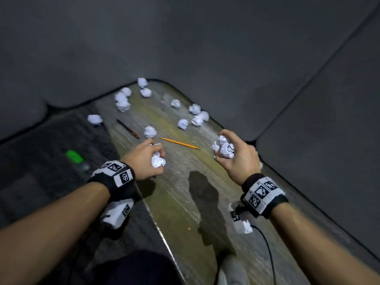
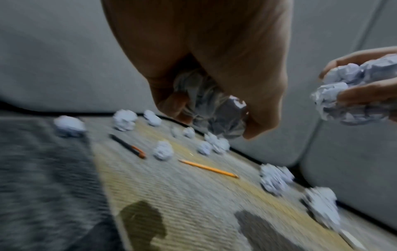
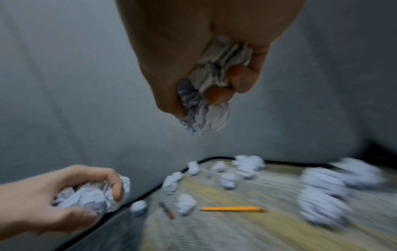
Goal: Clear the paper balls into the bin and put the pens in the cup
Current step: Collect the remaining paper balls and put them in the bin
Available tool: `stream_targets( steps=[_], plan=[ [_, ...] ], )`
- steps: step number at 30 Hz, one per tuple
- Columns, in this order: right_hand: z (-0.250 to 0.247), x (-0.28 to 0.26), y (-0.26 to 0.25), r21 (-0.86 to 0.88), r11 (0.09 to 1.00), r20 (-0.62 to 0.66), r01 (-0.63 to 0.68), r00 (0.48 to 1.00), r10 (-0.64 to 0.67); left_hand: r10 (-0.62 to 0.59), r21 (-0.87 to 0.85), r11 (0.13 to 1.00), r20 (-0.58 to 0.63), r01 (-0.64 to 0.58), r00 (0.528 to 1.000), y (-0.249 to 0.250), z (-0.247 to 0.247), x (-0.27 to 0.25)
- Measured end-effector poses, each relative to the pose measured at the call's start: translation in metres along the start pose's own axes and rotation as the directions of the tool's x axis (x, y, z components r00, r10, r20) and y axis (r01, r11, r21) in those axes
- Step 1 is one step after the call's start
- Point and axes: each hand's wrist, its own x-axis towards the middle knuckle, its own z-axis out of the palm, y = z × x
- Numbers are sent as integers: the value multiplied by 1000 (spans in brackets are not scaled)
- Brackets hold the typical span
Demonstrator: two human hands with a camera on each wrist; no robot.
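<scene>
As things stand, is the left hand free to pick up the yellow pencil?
Probably not yet. The yellow pencil lies unobstructed just beyond the left hand, but that hand already grips paper balls, so it would likely need emptying first.

Motion blur smears both wrist views: the paper balls (image 3: pixel 322 202) along the right of the right wrist view are streaked blobs with no clear edges. The left hand (image 1: pixel 147 159) covers most of its crumpled paper (image 1: pixel 158 160). A blurred green object (image 1: pixel 74 156) on the dark floor cannot be identified. Both forearms run off the bottom edge.
</scene>
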Motion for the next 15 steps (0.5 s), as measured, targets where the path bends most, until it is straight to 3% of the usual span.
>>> stream_targets(
  steps=[4, 8, 13, 15],
  plan=[
    [2, 21, -119, -26, 970, 75, 241, 968, -238, -164, -35, 986, -159, 160, 974, -65, -85, -91],
    [27, 25, -234, -15, 887, 164, 461, 876, -453, -296, -35, 954, -267, 297, 917, -124, -154, -186],
    [94, 26, -339, 111, 763, 229, 636, 731, -643, -444, -132, 893, -401, 430, 801, -191, -212, -268],
    [126, 22, -363, 161, 732, 262, 662, 686, -679, -531, -324, 847, -467, 422, 707, -217, -219, -297]
  ],
)
